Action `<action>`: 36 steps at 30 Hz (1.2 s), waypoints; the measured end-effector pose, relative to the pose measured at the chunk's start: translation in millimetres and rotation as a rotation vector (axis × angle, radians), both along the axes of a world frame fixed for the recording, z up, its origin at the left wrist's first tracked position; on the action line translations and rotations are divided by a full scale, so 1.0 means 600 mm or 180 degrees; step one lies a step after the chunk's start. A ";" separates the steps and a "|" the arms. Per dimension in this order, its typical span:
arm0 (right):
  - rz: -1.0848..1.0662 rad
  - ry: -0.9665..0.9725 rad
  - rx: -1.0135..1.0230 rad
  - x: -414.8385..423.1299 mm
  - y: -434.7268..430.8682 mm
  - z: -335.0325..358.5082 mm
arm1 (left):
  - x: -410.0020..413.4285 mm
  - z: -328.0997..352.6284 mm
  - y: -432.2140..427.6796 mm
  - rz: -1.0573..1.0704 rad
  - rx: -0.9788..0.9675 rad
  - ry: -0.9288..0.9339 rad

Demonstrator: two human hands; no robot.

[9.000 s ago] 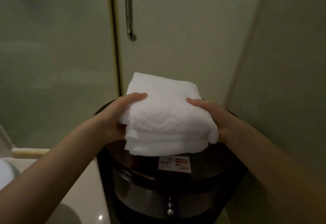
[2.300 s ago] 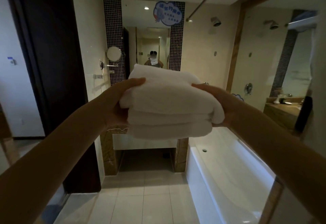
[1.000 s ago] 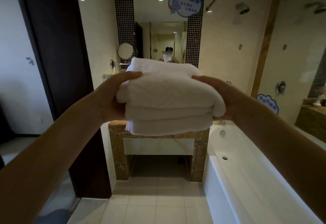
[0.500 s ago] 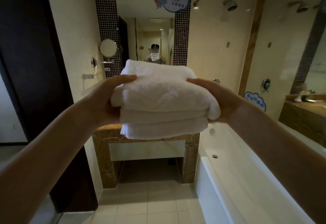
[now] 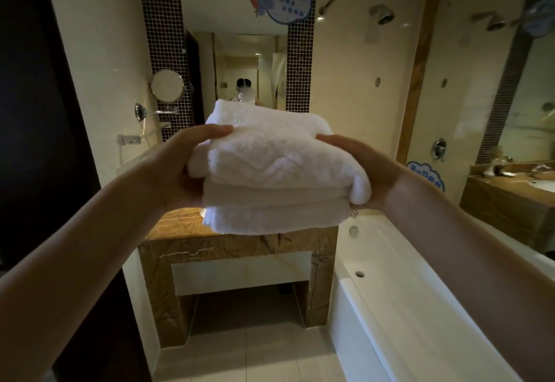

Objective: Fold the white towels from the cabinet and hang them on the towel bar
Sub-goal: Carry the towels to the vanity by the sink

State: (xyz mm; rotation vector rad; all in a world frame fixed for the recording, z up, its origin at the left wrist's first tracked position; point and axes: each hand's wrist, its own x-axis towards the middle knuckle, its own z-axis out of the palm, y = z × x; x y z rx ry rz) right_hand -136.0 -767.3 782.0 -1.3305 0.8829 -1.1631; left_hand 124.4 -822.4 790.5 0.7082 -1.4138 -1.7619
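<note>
Towels: folded stack, three layers visible, held in the air at centre, in front of the far counter, touching no surface. Left hand clasps the stack's left edge, thumb over the top. Right hand clasps the right edge likewise. Lower fingers are hidden under the cloth.

Progress, judged: fetching and folding look done; hanging is all that remains. No towel bar identified for certain; a small chrome fitting on the left wall could be one.

Room: bathroom. Pale tiled floor, brown marble counter with open recess below, white tub along the right, tall mirror far, shower head upper right.
</note>
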 end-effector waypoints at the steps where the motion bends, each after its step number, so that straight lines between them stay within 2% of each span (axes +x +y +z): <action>1: 0.0022 -0.0033 0.0083 -0.005 -0.009 -0.002 | -0.001 0.000 -0.009 -0.0019 0.0050 -0.0006; 5: -0.0026 -0.0065 0.0329 -0.017 -0.052 -0.008 | -0.010 -0.004 -0.047 -0.0055 0.0063 -0.0056; 22: 0.0306 0.0089 0.0493 -0.111 -0.239 -0.003 | -0.096 -0.019 -0.219 0.0081 0.0135 0.0095; 36: 0.0269 0.0122 0.0653 -0.201 -0.404 -0.014 | -0.192 -0.034 -0.362 0.0305 0.0274 0.0062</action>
